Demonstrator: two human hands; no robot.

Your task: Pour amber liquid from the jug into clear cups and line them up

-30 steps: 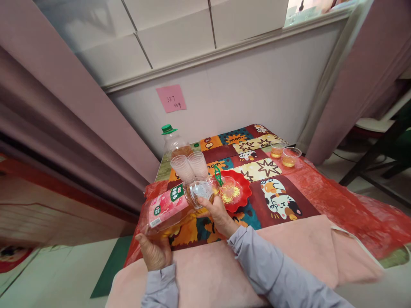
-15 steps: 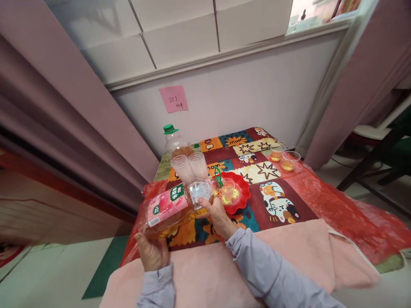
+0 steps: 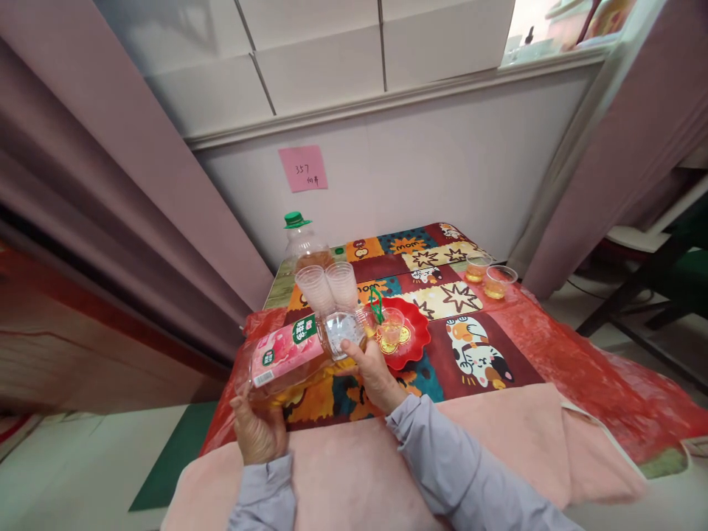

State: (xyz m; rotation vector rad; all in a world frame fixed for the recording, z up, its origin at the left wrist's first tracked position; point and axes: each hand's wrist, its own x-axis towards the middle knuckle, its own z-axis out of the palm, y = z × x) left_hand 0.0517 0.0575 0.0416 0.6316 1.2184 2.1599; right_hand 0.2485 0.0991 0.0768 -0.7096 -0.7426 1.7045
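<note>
Both my hands hold a large clear juice bottle (image 3: 287, 354) with a pink label, tilted nearly on its side with its neck to the right. My left hand (image 3: 259, 431) supports the bottom end, fingers partly hidden beneath it. Closed round the part near the neck is my right hand (image 3: 372, 372), thumb on top. The bottle's mouth is over a red scalloped plate (image 3: 417, 346), where a clear plastic cup (image 3: 391, 324) stands. A green looped strip (image 3: 377, 302) rises beside that cup. Whether juice is flowing cannot be made out.
Two stacks of clear cups (image 3: 329, 286) stand behind the bottle. Farther back is another juice bottle (image 3: 306, 251) with a green cap. Two cups of yellow liquid (image 3: 496, 284) sit at the right. A pink cloth (image 3: 498, 428) covers the near edge.
The bottle's bottom end and my left hand have risen slightly. My right hand keeps its hold near the neck. The camera view has shifted a little.
</note>
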